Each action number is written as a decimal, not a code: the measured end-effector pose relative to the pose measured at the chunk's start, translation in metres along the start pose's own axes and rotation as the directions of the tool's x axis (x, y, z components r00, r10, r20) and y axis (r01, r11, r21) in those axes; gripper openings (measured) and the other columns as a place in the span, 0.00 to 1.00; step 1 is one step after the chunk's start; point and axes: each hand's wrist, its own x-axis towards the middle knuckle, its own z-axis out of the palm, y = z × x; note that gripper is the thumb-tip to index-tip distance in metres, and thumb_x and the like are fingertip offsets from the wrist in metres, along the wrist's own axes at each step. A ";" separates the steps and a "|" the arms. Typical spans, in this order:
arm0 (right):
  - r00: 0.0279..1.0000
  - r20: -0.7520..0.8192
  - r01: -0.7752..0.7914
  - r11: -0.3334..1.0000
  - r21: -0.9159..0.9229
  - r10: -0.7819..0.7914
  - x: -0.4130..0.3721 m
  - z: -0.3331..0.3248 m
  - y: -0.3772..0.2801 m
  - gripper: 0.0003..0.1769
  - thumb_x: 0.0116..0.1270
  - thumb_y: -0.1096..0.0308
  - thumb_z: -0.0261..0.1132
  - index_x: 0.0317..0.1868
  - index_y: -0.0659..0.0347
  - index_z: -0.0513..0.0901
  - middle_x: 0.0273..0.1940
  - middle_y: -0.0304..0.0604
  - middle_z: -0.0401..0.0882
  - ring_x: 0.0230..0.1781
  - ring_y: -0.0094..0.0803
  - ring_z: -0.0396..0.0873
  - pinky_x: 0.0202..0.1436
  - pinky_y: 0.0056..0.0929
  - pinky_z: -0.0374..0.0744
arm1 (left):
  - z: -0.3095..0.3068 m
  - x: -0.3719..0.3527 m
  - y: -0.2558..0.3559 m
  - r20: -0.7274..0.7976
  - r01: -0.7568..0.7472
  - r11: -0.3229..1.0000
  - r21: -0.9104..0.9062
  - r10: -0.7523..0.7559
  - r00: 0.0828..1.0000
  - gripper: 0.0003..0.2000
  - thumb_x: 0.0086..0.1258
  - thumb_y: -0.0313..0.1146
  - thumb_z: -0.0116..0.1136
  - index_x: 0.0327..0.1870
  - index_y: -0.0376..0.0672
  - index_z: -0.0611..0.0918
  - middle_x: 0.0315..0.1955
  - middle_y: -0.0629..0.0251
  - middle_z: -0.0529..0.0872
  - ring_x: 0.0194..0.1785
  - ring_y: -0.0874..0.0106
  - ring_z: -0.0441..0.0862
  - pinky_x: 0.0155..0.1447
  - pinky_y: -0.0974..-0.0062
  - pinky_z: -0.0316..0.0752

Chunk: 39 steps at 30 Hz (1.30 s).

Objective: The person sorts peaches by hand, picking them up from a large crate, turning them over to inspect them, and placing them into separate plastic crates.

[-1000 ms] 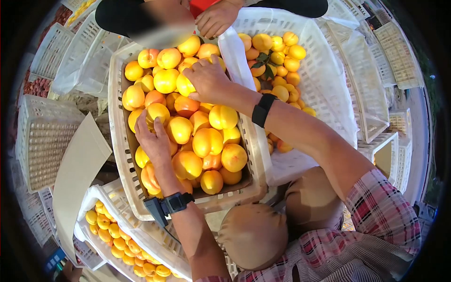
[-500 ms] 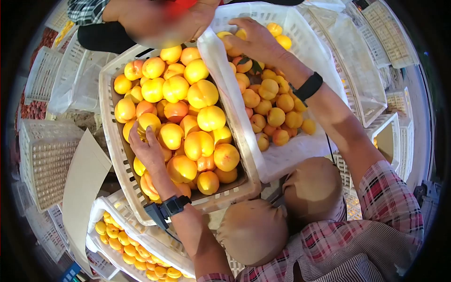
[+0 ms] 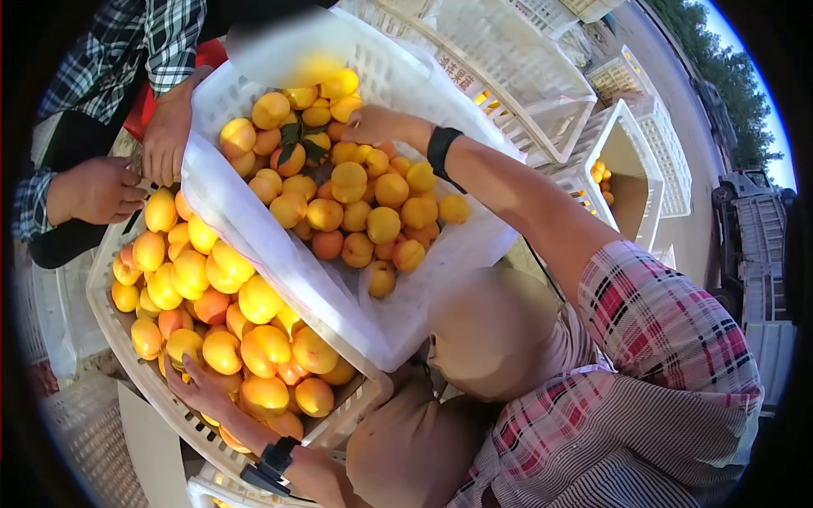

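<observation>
Large yellow peaches (image 3: 264,349) with a red blush fill a cardboard-lined crate (image 3: 360,398) at lower left. My left hand (image 3: 201,391) rests at its near-left side, fingers spread against the fruit. Smaller yellow peaches (image 3: 383,224) lie in a second crate lined with white sheeting (image 3: 284,271), tilted beside the first. My right hand (image 3: 391,127) reaches into that one, its fingers bent round a yellow peach (image 3: 335,131) at the fingertips; the hand hides part of it. Dark green leaves (image 3: 306,142) sit among the fruit nearby.
Another person's hands (image 3: 97,190) are at the far-left corner of the peach crate. White plastic crates (image 3: 525,76) stand behind, and one on the right (image 3: 622,169) holds some fruit. A cardboard sheet (image 3: 152,444) is at lower left. A truck (image 3: 758,229) is at far right.
The view has swung right, so both crates appear further left. My right hand has moved across the smaller peaches, its fingers now bent. My left hand stays on the large ones.
</observation>
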 end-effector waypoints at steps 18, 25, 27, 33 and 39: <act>0.922 -0.265 0.282 0.959 -0.038 -0.282 0.026 0.146 -0.063 0.30 0.55 0.56 0.66 0.54 0.64 0.72 0.50 0.53 0.74 0.54 0.51 0.72 0.54 0.42 0.74 | -0.005 -0.003 0.012 0.055 0.063 0.998 0.028 -0.064 0.996 0.21 0.74 0.40 0.51 0.61 0.36 0.72 0.58 0.50 0.74 0.60 0.55 0.71 0.62 0.63 0.69; 0.794 -0.126 0.539 0.785 -0.306 -0.595 0.079 0.163 -0.075 0.29 0.48 0.57 0.70 0.49 0.63 0.77 0.48 0.52 0.73 0.51 0.50 0.71 0.52 0.40 0.74 | -0.004 -0.004 0.010 0.039 0.046 0.999 -0.009 -0.046 0.998 0.21 0.74 0.40 0.51 0.61 0.36 0.72 0.58 0.48 0.73 0.60 0.55 0.71 0.63 0.63 0.68; 0.789 -0.120 0.562 0.788 -0.252 -0.602 0.079 0.157 -0.071 0.32 0.45 0.55 0.73 0.49 0.64 0.77 0.48 0.53 0.74 0.51 0.50 0.71 0.52 0.42 0.74 | -0.005 -0.003 0.005 0.051 -0.020 1.000 0.011 0.020 0.999 0.21 0.74 0.41 0.50 0.61 0.36 0.72 0.59 0.48 0.73 0.60 0.55 0.71 0.63 0.63 0.67; 0.935 -0.082 0.354 0.921 0.165 -0.345 0.079 0.135 -0.067 0.31 0.56 0.48 0.66 0.50 0.65 0.77 0.45 0.51 0.78 0.43 0.41 0.78 0.41 0.37 0.79 | -0.004 -0.004 0.012 0.042 0.020 1.000 0.001 -0.020 0.999 0.23 0.73 0.44 0.51 0.61 0.37 0.72 0.59 0.49 0.73 0.60 0.54 0.71 0.63 0.62 0.67; 0.869 0.368 -0.256 0.336 0.906 -0.331 0.034 0.098 -0.070 0.31 0.69 0.38 0.48 0.51 0.59 0.76 0.41 0.43 0.81 0.35 0.32 0.81 0.34 0.28 0.82 | -0.004 -0.004 0.017 0.025 0.039 0.999 0.031 -0.040 0.999 0.22 0.73 0.43 0.52 0.62 0.40 0.72 0.57 0.49 0.74 0.59 0.53 0.72 0.62 0.61 0.68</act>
